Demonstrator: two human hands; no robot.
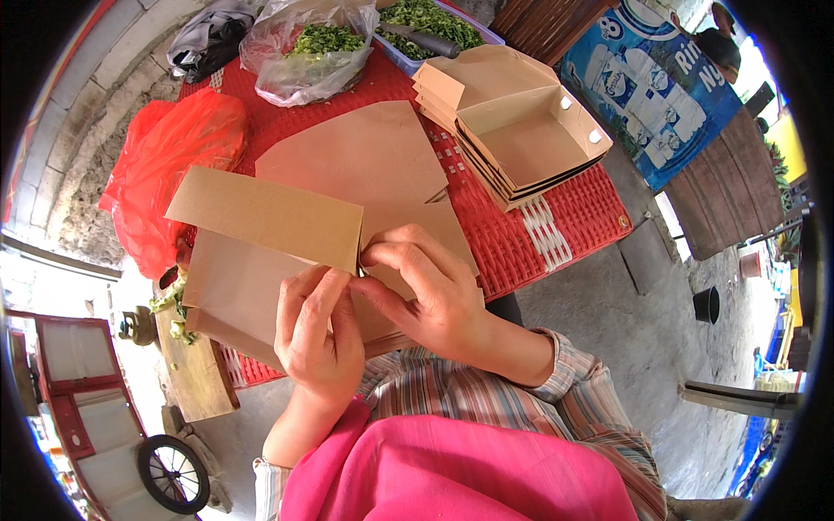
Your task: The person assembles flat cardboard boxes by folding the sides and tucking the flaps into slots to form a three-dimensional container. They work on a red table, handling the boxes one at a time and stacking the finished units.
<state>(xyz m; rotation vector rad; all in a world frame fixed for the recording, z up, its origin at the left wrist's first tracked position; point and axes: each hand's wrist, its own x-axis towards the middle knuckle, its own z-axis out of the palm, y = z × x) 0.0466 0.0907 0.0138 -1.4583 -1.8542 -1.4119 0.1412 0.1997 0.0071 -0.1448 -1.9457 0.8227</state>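
Note:
Both of my hands pinch a brown cardboard box at its near right corner, where two panels meet. One long side panel stands folded up, and the rest of the cardboard spreads out beneath it. My left hand has its fingers pressed together on the corner from below. From the right, my right hand grips the same corner between thumb and forefinger. Under and behind the box lie flat cardboard blanks on a red woven table. The fingers hide the corner's joint.
A stack of folded open boxes stands at the table's right. Farther back are a clear bag of chopped greens and a tub of greens with a knife. A red plastic bag sits left, above a wooden board.

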